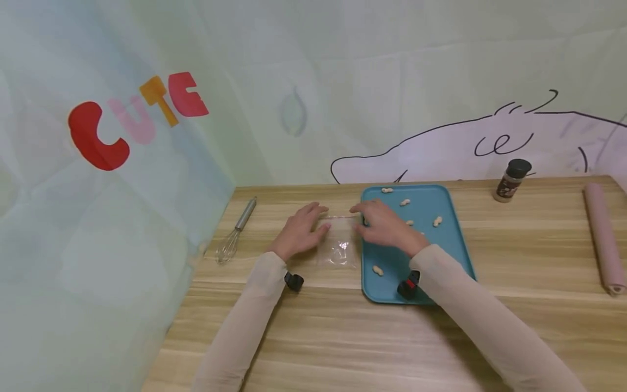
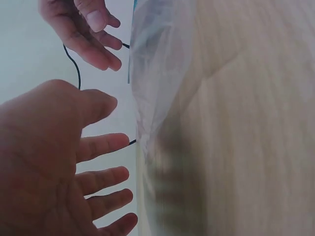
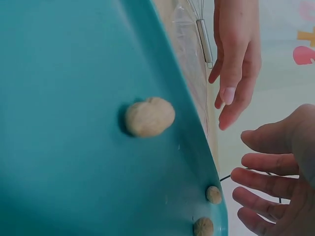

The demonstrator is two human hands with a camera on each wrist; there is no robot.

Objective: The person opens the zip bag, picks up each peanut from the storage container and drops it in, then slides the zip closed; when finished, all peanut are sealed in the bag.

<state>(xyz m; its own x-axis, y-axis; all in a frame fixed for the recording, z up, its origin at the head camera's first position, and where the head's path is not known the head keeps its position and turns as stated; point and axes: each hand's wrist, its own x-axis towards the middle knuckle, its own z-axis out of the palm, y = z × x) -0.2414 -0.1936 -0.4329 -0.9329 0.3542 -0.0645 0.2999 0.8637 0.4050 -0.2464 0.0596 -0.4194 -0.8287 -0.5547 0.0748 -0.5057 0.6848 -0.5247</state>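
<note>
A clear plastic zip bag (image 1: 338, 247) lies flat on the wooden table, its pinkish seal strip toward the back. My left hand (image 1: 301, 231) hovers by the bag's upper left corner, fingers spread and holding nothing. On the other side my right hand (image 1: 384, 223) reaches over the left rim of a blue tray (image 1: 441, 261), fingers loosely extended toward the bag. Several peanuts in the shell (image 1: 377, 270) are scattered on the tray. The right wrist view shows one peanut (image 3: 150, 117) up close. In the left wrist view the bag (image 2: 162, 54) lies beyond my fingertips.
A wire whisk (image 1: 237, 231) lies on the table at the left. Toward the back right stands a black-capped seasoning jar (image 1: 511, 181). A rolled pink mat (image 1: 604, 239) rests along the right side. A printed cloth (image 1: 313, 92) hangs behind the table.
</note>
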